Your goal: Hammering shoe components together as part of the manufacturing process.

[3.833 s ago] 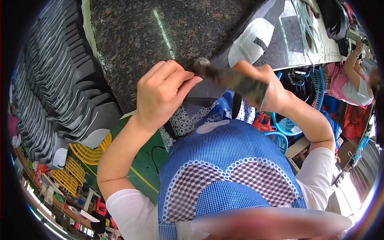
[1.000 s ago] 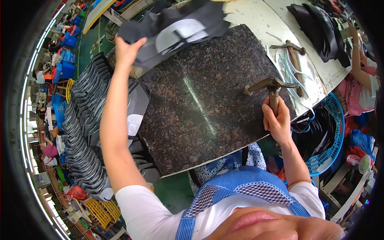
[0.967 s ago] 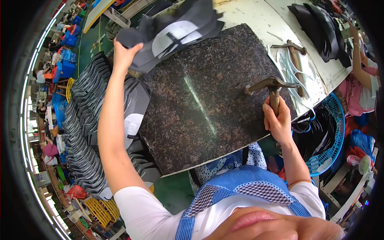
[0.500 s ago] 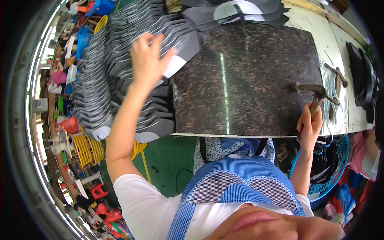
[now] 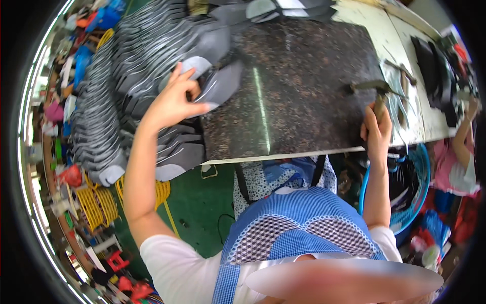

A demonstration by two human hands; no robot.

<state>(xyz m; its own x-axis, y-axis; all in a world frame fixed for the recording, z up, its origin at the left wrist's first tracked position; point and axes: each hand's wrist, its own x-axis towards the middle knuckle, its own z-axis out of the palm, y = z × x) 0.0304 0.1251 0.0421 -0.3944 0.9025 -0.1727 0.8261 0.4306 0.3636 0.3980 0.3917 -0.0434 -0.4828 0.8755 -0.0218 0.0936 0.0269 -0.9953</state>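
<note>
My left hand [image 5: 172,104] is pinched around the edge of a dark grey cut piece [image 5: 223,85] with a curved outline, blurred by motion. The piece is lifted over the left edge of a speckled dark stone slab [image 5: 293,96]. Just left of it lie long overlapping rows of similar dark grey pieces [image 5: 152,48], some with pale grey rounded ends. In my right hand [image 5: 378,131] is a hammer [image 5: 377,86], gripped by its wooden handle. Its metal head hangs above the slab's right side.
A second hammer [image 5: 402,71] lies on the pale table [image 5: 354,15] right of the slab. More dark pieces [image 5: 273,10] lie behind it, and a black stack [image 5: 435,76] is at far right. Below stand a blue basket [image 5: 422,187] and yellow baskets [image 5: 96,207]. Another person's arm [image 5: 463,129] shows at right.
My left hand has come down and closed on a dark grey piece, pulling it away from the rows. The hammer stays in my right hand. The whole view has shifted slightly.
</note>
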